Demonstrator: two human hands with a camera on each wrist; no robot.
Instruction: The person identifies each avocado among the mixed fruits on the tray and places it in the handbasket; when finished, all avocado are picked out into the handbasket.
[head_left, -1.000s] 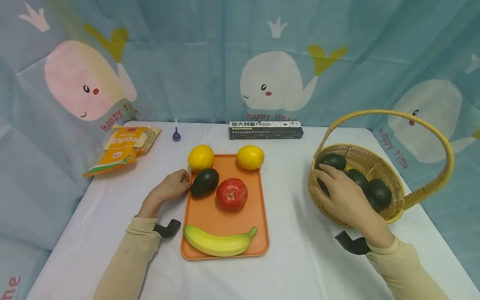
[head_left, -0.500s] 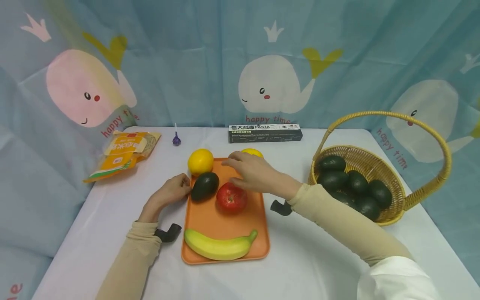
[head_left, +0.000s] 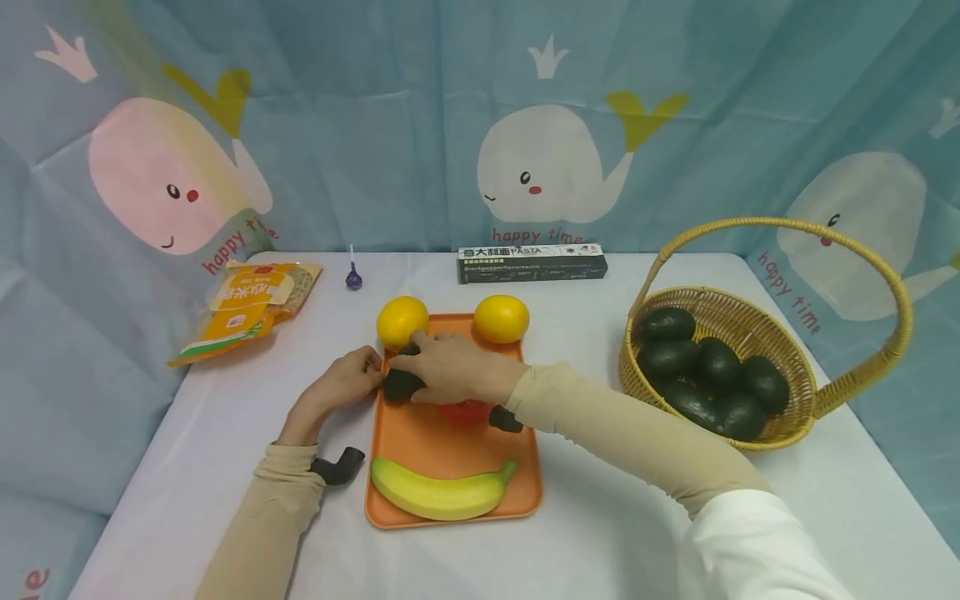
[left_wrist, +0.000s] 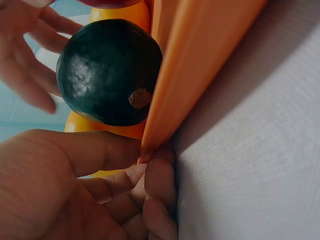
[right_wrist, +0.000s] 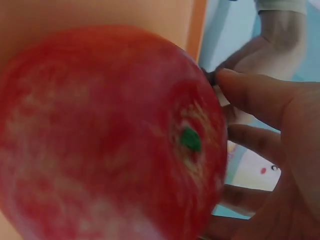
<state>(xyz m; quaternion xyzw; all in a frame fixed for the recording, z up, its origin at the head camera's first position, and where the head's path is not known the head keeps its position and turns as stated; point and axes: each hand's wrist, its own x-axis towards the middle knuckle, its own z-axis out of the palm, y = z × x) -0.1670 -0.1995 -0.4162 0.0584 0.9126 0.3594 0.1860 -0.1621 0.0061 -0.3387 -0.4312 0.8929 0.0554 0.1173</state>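
My left hand point(head_left: 345, 379) pinches the left rim of an orange tray point(head_left: 450, 446); in the left wrist view, thumb and fingers grip the tray's edge point(left_wrist: 195, 70). Just inside that rim lies a dark green avocado point(head_left: 402, 386), its brown stem end towards the left wrist camera. Over the avocado reaches my right hand point(head_left: 463, 368), fingers spread above it and not closed round it. Beneath the right hand, partly hidden, sits a round red fruit point(head_left: 463, 412); the right wrist view shows its green stem spot point(right_wrist: 190, 139).
Two lemons point(head_left: 501, 318) sit at the tray's far corners and a banana point(head_left: 442, 490) along its near edge. On the right, a wicker basket point(head_left: 802, 425) holds several avocados. A pasta box point(head_left: 532, 265), purple lollipop point(head_left: 353, 277) and orange food bag point(head_left: 251, 304) lie farther back.
My right hand has left the basket, passed leftward over the red fruit, and now hovers at the avocado on the tray. The left hand has stayed at the rim.
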